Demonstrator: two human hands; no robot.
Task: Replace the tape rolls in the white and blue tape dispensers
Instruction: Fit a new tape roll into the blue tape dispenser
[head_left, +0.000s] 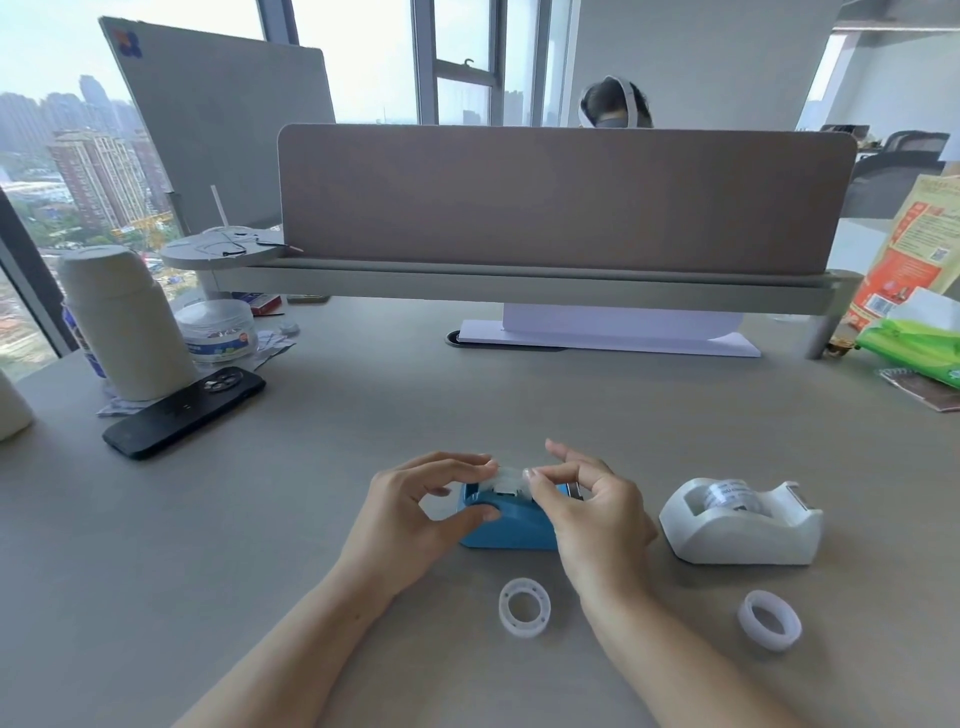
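Grey-beige desk (363, 415), matte. A brown divider panel (566, 197) runs across the far edge, with the top of another person's head (615, 104) showing behind it. Tall windows sit beyond the left hand's side, with city high-rises outside.

Far out past the left hand lie a black phone (182, 415), camera side up, a white cylindrical flask (124, 322) and a clear round tub (218, 332). Far out past the right hand are a green tissue pack (914, 343) and an orange printed bag (914, 249).

The blue tape dispenser (511, 525) stands between the two hands. It is a small rounded box; its metal cutter end is partly hidden by the right hand. A clear tape roll (506, 480) sits in its top slot.

- Left hand (410, 519): curled round the dispenser's left end, thumb pressed on the near face, fingertips bent over onto the roll's top.
- Right hand (592, 514): thumb and forefinger pinch the roll at its right side, the other fingers lifted and spread.

The white tape dispenser (743, 525) stands just right of the right hand, apart from it. It is a heavier curved body with a roll with a printed core seated inside.

Two loose translucent rings lie flat on the desk. One ring (524, 607) is between the wrists, nearer the body. The second ring (770, 620) is right of the right forearm, in front of the white dispenser.
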